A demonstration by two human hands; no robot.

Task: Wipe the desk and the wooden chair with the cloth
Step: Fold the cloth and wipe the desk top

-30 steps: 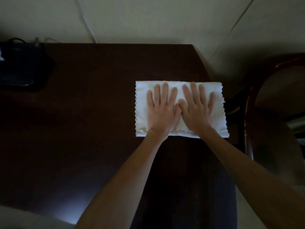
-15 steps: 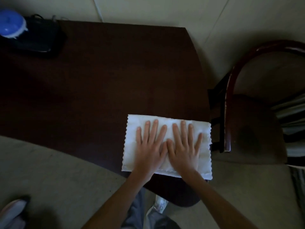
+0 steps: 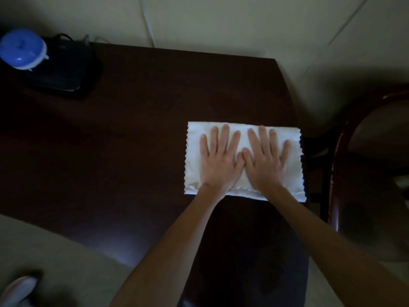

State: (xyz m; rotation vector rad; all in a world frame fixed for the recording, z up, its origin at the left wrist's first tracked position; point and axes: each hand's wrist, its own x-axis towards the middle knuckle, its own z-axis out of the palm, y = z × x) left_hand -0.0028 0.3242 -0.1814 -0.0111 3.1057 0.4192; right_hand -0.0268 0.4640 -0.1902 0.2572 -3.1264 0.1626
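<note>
A white folded cloth with zigzag edges lies flat on the dark wooden desk, near its right edge. My left hand and my right hand press down on the cloth side by side, fingers straight and spread, thumbs touching. The wooden chair with a curved dark red backrest stands just right of the desk; its seat is in shadow.
A black box-like device with cables sits at the desk's far left corner, with a blue-lidded container next to it. A pale wall runs behind the desk. Beige floor and a shoe show at lower left.
Both hands slid the cloth toward the desk's near edge and then back away from me, staying along the right side. The fingers stayed flat on it throughout.
</note>
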